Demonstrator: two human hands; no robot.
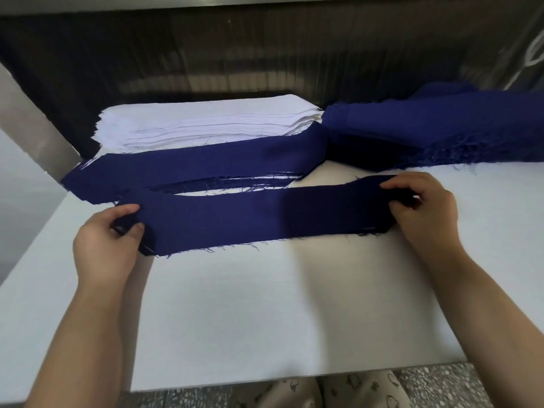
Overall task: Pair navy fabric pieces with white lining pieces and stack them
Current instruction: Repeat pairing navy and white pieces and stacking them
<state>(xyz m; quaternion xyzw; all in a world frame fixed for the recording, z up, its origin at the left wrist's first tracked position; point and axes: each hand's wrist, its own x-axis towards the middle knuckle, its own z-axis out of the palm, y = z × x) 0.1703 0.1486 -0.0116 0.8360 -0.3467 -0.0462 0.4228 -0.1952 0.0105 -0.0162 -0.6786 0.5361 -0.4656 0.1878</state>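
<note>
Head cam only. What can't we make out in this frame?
All head view:
- Any lining under the navy strip gripped by the left hand and right hand: the strip covers it.
- Extent of the navy pile: cut off by the right frame edge.
- Layer count of the white lining stack: too fine.
- Lower layers of the paired stack: hidden by its top navy piece.

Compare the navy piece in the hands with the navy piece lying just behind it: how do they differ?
The held navy piece is gripped at both ends by the left hand and right hand; the rear navy piece lies untouched. The held one spans the white table; the rear one tops a layered pile with white edges showing beneath. Both are long navy strips with frayed edges.
</note>
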